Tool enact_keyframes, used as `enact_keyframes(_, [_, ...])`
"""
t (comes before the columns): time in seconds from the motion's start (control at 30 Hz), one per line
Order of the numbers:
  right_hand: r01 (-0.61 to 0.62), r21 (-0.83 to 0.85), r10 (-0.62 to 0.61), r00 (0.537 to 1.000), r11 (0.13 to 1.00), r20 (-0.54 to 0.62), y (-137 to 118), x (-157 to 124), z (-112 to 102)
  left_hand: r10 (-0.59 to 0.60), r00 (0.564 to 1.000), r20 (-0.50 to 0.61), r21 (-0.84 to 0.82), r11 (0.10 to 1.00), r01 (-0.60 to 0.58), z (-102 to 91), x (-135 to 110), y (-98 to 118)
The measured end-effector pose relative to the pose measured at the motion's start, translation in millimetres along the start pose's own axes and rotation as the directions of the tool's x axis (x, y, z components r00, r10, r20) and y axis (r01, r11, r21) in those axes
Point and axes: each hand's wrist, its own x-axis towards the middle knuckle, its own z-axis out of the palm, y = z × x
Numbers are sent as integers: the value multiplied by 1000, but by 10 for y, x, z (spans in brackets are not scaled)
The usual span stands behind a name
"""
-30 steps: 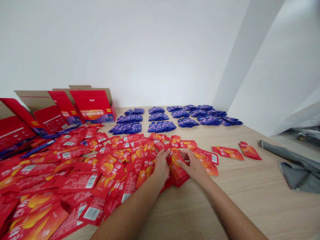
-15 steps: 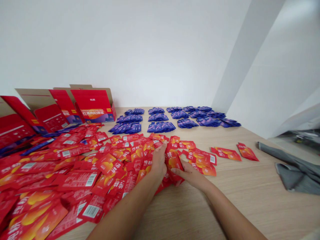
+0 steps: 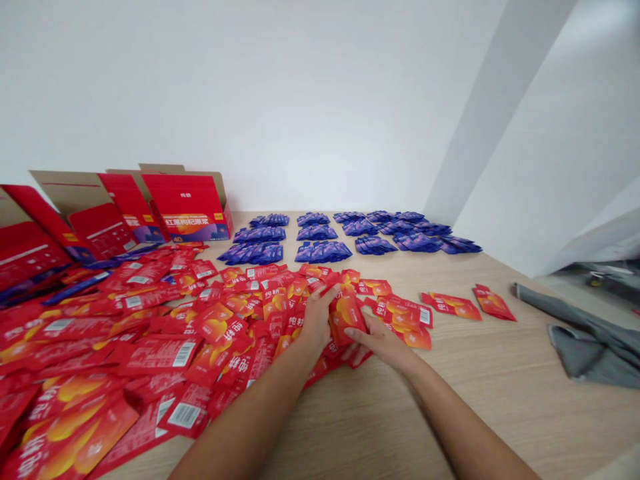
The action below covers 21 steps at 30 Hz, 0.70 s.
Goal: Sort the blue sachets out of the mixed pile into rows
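A small stack of red sachets (image 3: 346, 313) is held between both my hands at the right edge of a big loose heap of red sachets (image 3: 150, 333) on the wooden table (image 3: 500, 400). My left hand (image 3: 316, 319) grips the stack's left side with its fingers curled round it. On the stack's right and lower side, my right hand (image 3: 383, 340) pinches it. The stack is lifted a little and tilted towards me.
Several neat piles of blue sachets (image 3: 320, 251) lie in rows at the back. Two small red piles (image 3: 453, 305) (image 3: 494, 302) sit to the right. Open red cartons (image 3: 187, 205) stand at the back left. A grey cloth (image 3: 590, 340) lies at the right edge.
The stack has been gathered tighter and raised slightly between my hands. My right hand has slid under its lower right side, and my left hand stays on the left.
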Motion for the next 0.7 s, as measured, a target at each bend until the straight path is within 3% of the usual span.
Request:
enact_keyframes(0.07, [26, 10, -26, 1000, 1000, 3, 11, 4, -3, -35, 999, 39, -44, 998, 37, 0, -10, 11])
enact_keyframes(0.13, [54, 22, -53, 999, 998, -9, 25, 7, 0, -151, 984, 92, -82, 984, 158, -1, -32, 20])
enact_keyframes(0.27, [69, -26, -69, 998, 997, -5, 60, 15, 19, -382, 891, 247, -92, 906, 414, -19, -52, 30])
enact_keyframes(0.4, [111, -191, -126, 990, 975, -67, 71, 32, -65, -383, 898, 214, -154, 895, 419, -66, 11, 16])
enact_keyframes(0.5, [155, -372, -261, 932, 915, -252, 71, 48, -298, -409, 894, 184, -183, 879, 440, -107, 61, -7])
enact_keyframes(0.57, [61, -592, -372, 828, 804, -420, 86, 54, -495, -430, 889, 160, -180, 872, 454, -125, 74, -22])
enact_keyframes(0.6, [-66, -694, -395, 782, 717, -482, 99, 54, -586, -443, 884, 149, -171, 869, 464, -130, 74, -29])
enact_keyframes(0.7, [-446, -781, -309, 741, 437, -596, 142, 39, -755, -477, 867, 145, -133, 859, 494, -138, 62, -42])
